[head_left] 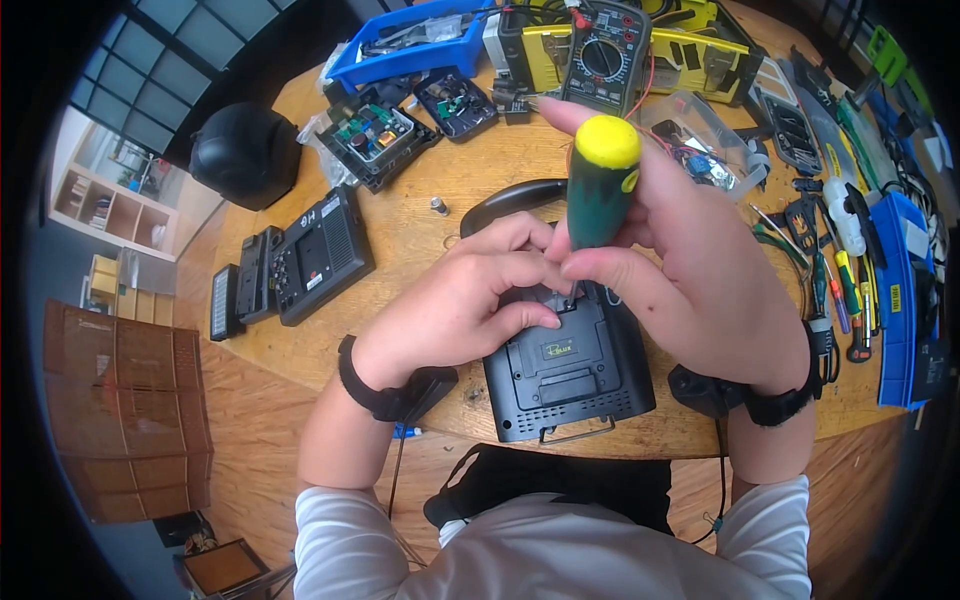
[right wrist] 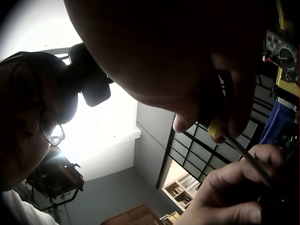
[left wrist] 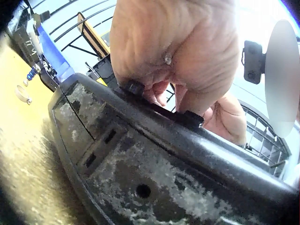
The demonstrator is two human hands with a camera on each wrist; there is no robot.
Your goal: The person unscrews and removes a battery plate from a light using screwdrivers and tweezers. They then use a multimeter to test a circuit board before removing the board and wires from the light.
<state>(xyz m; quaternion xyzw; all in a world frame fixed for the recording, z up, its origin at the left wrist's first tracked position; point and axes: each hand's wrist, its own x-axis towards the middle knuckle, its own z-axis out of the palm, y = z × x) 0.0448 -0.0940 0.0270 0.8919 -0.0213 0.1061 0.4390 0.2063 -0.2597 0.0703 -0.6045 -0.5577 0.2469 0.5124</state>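
Observation:
A black device (head_left: pixel 625 385) with vent slots and a plate marked "Rolux" lies on the table in front of the torso. My right hand (head_left: pixel 700 260) grips a screwdriver (head_left: pixel 605 165) by its green handle with a yellow end. The screwdriver stands nearly upright over the device, and its shaft (right wrist: pixel 246 154) runs down beside the left fingers in the right wrist view. My left hand (head_left: pixel 435 300) lies over the device's upper part, fingers and thumb bent near the screwdriver's tip. What they hold there is hidden. The left wrist view shows the device's scuffed black casing (left wrist: pixel 173 173) below the palm.
Black units (head_left: pixel 325 255) lie to the left, beside a small metal cylinder (head_left: pixel 438 206). Opened circuit housings (head_left: pixel 365 140), a blue tray (head_left: pixel 410 50) and a multimeter (head_left: pixel 603 60) stand at the back. Several hand tools and a blue bin (head_left: pixel 905 300) crowd the right edge.

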